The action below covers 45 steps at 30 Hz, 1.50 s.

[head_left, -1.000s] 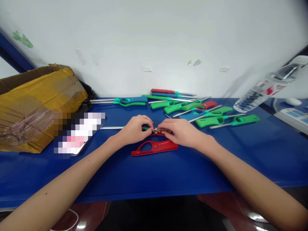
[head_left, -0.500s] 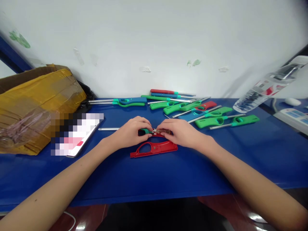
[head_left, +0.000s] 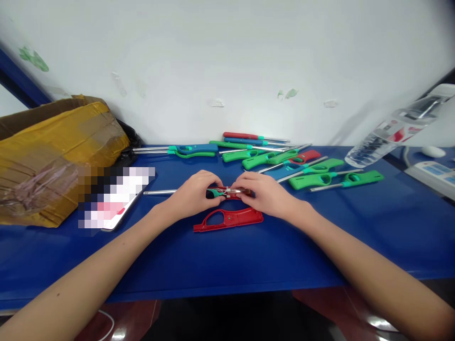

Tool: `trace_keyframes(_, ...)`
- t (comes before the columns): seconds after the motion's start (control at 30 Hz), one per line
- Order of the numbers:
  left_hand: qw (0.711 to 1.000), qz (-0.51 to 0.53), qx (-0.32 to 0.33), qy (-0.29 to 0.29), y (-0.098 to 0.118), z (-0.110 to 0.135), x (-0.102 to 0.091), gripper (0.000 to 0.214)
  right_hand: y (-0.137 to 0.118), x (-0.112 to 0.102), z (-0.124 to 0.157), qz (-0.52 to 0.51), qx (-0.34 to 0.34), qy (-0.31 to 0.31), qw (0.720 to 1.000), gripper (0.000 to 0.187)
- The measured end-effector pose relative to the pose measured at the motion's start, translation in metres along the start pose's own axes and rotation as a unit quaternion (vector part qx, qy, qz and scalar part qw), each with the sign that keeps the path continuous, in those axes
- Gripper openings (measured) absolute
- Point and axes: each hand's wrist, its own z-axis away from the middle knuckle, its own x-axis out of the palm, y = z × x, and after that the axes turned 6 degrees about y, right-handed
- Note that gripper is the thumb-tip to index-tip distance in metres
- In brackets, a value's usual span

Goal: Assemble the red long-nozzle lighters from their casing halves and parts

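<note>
Between my hands lies an opened long-necked lighter [head_left: 217, 193]. Its metal tube [head_left: 159, 192] points left, and a green trigger, thin white wires and a red half shell are partly visible. My left hand [head_left: 192, 195] is closed around the trigger end, fingertips on the lighter. With bent fingers, my right hand [head_left: 268, 195] grips the tank end, where a shiny, amber-looking tank [head_left: 239, 191] shows between the fingers. Much of the lighter's body is hidden by both hands. Just in front of them, a loose red handle half [head_left: 245, 217] rests on the table, hollow side up.
Several green, blue and red lighters [head_left: 305, 180] lie behind my hands on the blue table [head_left: 227, 265]. To the left are a taped cardboard box [head_left: 53, 161] and a phone [head_left: 124, 199]. A tilted water bottle [head_left: 394, 128] and a white power strip [head_left: 433, 175] are at right.
The lighter's tube has slid slightly left. The tank has shifted a little under my right fingers, and the wires show more clearly. The loose handle half stays put on the table.
</note>
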Motion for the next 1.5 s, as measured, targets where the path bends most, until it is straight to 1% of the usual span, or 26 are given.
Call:
trace_keyframes(0.27, 1.000, -0.008, 0.003, 0.009, 0.002, 0.000, 0.000, 0.018, 0.001, 0.000, 0.001, 0.043, -0.027, 0.007, 0.999, 0.022)
trace_keyframes(0.43, 1.000, -0.016, 0.017, -0.010, 0.001, 0.000, 0.000, 0.017, 0.003, 0.001, 0.001, 0.042, -0.008, -0.018, 0.999, 0.025)
trace_keyframes(0.5, 0.999, -0.020, 0.025, -0.006, 0.000, 0.000, 0.000, 0.019, 0.004, -0.001, 0.000, 0.043, 0.001, -0.029, 0.999, 0.025)
trace_keyframes(0.57, 0.999, -0.022, 0.038, 0.007, -0.001, 0.000, 0.000, 0.020, 0.006, -0.004, 0.000, 0.049, 0.010, -0.038, 0.998, 0.025)
trace_keyframes(0.63, 0.997, -0.020, 0.066, 0.021, -0.003, 0.001, 0.001, 0.019, 0.009, -0.008, 0.000, 0.055, 0.021, -0.046, 0.997, 0.025)
trace_keyframes(0.7, 0.995, -0.018, 0.099, 0.028, -0.005, 0.002, 0.002, 0.016, 0.011, -0.011, -0.001, 0.056, 0.031, -0.054, 0.996, 0.022)
trace_keyframes(0.77, 0.993, -0.019, 0.115, 0.030, -0.007, 0.003, 0.003, 0.017, 0.012, -0.013, -0.001, 0.053, 0.036, -0.063, 0.996, 0.019)
trace_keyframes(0.97, 0.993, -0.027, 0.113, 0.023, -0.008, 0.003, 0.003, 0.018, 0.012, -0.013, -0.002, 0.054, 0.031, -0.062, 0.996, 0.019)
trace_keyframes(1.13, 0.995, -0.024, 0.093, 0.015, -0.005, 0.004, 0.002, 0.017, 0.013, -0.011, -0.001, 0.062, 0.033, -0.053, 0.996, 0.018)
trace_keyframes(1.3, 0.994, -0.021, 0.108, 0.022, -0.006, 0.004, 0.002, 0.017, 0.016, -0.016, -0.002, 0.037, 0.025, -0.058, 0.997, 0.018)
trace_keyframes(1.4, 0.994, -0.019, 0.104, 0.023, -0.006, 0.004, 0.003, 0.017, 0.018, -0.017, -0.002, 0.017, 0.016, -0.063, 0.998, 0.017)
trace_keyframes(1.5, 0.995, -0.018, 0.096, 0.019, -0.006, 0.004, 0.003, 0.017, 0.018, -0.015, -0.002, 0.021, 0.017, -0.054, 0.998, 0.017)
